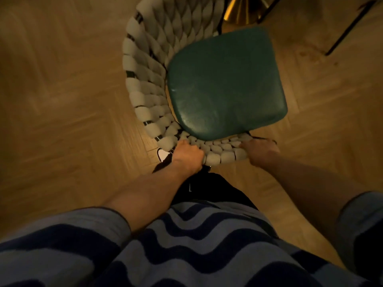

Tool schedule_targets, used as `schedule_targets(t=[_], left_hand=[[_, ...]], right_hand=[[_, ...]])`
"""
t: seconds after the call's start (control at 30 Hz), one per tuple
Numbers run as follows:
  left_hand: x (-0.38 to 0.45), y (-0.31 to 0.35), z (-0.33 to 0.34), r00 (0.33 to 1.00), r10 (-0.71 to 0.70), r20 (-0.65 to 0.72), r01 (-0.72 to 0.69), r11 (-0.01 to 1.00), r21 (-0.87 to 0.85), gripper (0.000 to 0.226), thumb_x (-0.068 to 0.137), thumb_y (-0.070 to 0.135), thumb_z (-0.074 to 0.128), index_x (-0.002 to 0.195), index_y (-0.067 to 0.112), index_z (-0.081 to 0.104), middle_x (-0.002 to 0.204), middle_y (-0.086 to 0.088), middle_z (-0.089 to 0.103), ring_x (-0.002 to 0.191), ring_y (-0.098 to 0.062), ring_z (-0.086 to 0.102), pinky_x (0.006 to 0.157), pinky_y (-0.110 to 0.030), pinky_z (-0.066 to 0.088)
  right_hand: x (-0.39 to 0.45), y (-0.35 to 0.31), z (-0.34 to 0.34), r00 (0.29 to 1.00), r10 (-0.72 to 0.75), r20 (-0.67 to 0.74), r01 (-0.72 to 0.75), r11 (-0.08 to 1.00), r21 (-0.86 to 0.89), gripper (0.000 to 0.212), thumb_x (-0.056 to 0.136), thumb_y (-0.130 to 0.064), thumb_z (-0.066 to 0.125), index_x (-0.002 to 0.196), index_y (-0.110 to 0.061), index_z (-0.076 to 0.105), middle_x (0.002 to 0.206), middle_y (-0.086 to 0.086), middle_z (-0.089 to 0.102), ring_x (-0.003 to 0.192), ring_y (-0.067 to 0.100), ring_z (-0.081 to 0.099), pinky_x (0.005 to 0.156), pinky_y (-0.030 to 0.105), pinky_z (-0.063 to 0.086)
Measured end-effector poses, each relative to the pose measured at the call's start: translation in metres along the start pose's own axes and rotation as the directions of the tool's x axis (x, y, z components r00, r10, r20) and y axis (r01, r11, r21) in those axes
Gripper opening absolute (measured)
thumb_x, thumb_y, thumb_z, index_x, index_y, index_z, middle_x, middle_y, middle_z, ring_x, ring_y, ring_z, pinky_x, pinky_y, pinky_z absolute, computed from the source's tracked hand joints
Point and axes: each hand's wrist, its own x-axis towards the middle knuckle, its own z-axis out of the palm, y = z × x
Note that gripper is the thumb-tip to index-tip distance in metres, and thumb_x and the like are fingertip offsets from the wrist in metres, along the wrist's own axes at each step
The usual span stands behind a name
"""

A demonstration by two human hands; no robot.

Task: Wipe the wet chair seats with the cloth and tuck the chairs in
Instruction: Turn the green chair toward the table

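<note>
A chair with a dark green padded seat (226, 83) and a curved backrest (145, 79) of thick woven grey-white cords stands just in front of me on the floor. My left hand (187, 155) grips the near rim of the backrest, fingers curled over the cords. My right hand (260, 150) grips the same rim further right, close to the backrest's end. The seat's surface shines faintly near its front-left corner. No cloth is in view.
Herringbone wooden floor (62, 121) lies all around. A brass-coloured table base (242, 11) and thin black legs (348, 27) of other furniture stand beyond the chair at the top right. My striped jumper and dark trousers fill the lower part of the view.
</note>
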Motion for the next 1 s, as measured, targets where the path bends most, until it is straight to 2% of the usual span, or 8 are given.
schedule_targets(t=[0.13, 0.23, 0.33, 0.43, 0.53, 0.7, 0.87, 1.0], left_hand=[[0.008, 0.001, -0.004, 0.996, 0.092, -0.005, -0.092, 0.996, -0.021, 0.048, 0.087, 0.056, 0.056, 0.125, 0.026, 0.056, 0.121, -0.005, 0.062, 0.115, -0.028, 0.053, 0.095, -0.04, 0.037], [0.008, -0.029, -0.002, 0.987, 0.145, 0.074, -0.145, 0.989, -0.009, 0.046, 0.088, 0.051, 0.052, 0.128, 0.028, 0.052, 0.123, -0.006, 0.059, 0.115, -0.027, 0.053, 0.099, -0.041, 0.035], [0.01, -0.071, 0.002, 0.977, 0.188, 0.102, -0.198, 0.976, 0.095, 0.044, 0.087, 0.047, 0.052, 0.128, 0.032, 0.051, 0.125, 0.0, 0.058, 0.116, -0.022, 0.051, 0.098, -0.043, 0.032], [0.011, -0.115, -0.002, 0.967, 0.226, 0.115, -0.245, 0.95, 0.193, 0.057, 0.088, 0.044, 0.053, 0.142, 0.035, 0.037, 0.136, 0.001, 0.052, 0.124, -0.022, 0.048, 0.101, -0.041, 0.033], [0.016, -0.161, -0.016, 0.957, 0.265, 0.12, -0.291, 0.891, 0.349, 0.057, 0.09, 0.042, 0.052, 0.145, 0.039, 0.034, 0.142, 0.004, 0.048, 0.129, -0.021, 0.043, 0.11, -0.041, 0.024], [0.046, -0.234, -0.06, 0.949, 0.288, 0.129, -0.31, 0.773, 0.554, 0.054, 0.089, 0.049, 0.052, 0.141, 0.045, 0.036, 0.138, 0.008, 0.048, 0.134, -0.02, 0.038, 0.114, -0.051, 0.015], [0.086, -0.296, -0.112, 0.934, 0.328, 0.145, -0.329, 0.622, 0.71, 0.054, 0.086, 0.041, 0.059, 0.137, 0.043, 0.041, 0.13, 0.01, 0.055, 0.127, -0.019, 0.045, 0.111, -0.05, 0.017], [0.105, -0.32, -0.137, 0.909, 0.385, 0.161, -0.357, 0.516, 0.779, 0.051, 0.086, 0.039, 0.063, 0.132, 0.045, 0.045, 0.129, 0.012, 0.055, 0.123, -0.02, 0.048, 0.109, -0.044, 0.024]], right_hand=[[-0.012, 0.011, 0.01, 0.996, 0.021, -0.087, -0.024, 0.999, -0.029, 0.045, 0.093, -0.02, 0.057, 0.138, -0.026, 0.048, 0.132, 0.005, 0.061, 0.12, 0.028, 0.059, 0.097, 0.046, 0.045], [-0.017, -0.01, 0.007, 0.995, 0.024, -0.097, -0.022, 0.999, 0.026, 0.044, 0.09, -0.03, 0.059, 0.132, -0.024, 0.051, 0.132, 0.005, 0.059, 0.122, 0.029, 0.055, 0.1, 0.047, 0.043], [-0.015, -0.048, 0.005, 0.997, -0.003, -0.072, 0.012, 0.992, 0.125, 0.048, 0.086, -0.04, 0.06, 0.131, -0.026, 0.053, 0.134, 0.003, 0.059, 0.128, 0.029, 0.052, 0.104, 0.048, 0.036], [-0.008, -0.092, -0.001, 1.0, -0.019, -0.01, 0.021, 0.969, 0.246, 0.055, 0.086, -0.046, 0.062, 0.135, -0.025, 0.049, 0.138, 0.007, 0.058, 0.131, 0.032, 0.05, 0.111, 0.054, 0.031], [0.0, -0.136, -0.013, 0.999, -0.014, 0.032, 0.001, 0.923, 0.384, 0.06, 0.088, -0.042, 0.06, 0.142, -0.021, 0.042, 0.139, 0.012, 0.056, 0.131, 0.037, 0.05, 0.112, 0.056, 0.031], [0.018, -0.205, -0.039, 0.991, 0.064, 0.12, -0.119, 0.834, 0.538, 0.069, 0.091, -0.038, 0.057, 0.15, -0.015, 0.029, 0.147, 0.018, 0.048, 0.138, 0.044, 0.041, 0.117, 0.062, 0.021], [0.051, -0.235, -0.068, 0.974, 0.133, 0.181, -0.22, 0.724, 0.654, 0.083, 0.09, -0.043, 0.064, 0.157, -0.023, 0.02, 0.149, 0.015, 0.046, 0.135, 0.04, 0.047, 0.112, 0.059, 0.034], [0.069, -0.244, -0.077, 0.977, 0.147, 0.157, -0.215, 0.66, 0.72, 0.072, 0.09, -0.026, 0.066, 0.151, -0.029, 0.029, 0.139, 0.013, 0.054, 0.126, 0.036, 0.055, 0.103, 0.05, 0.048]])
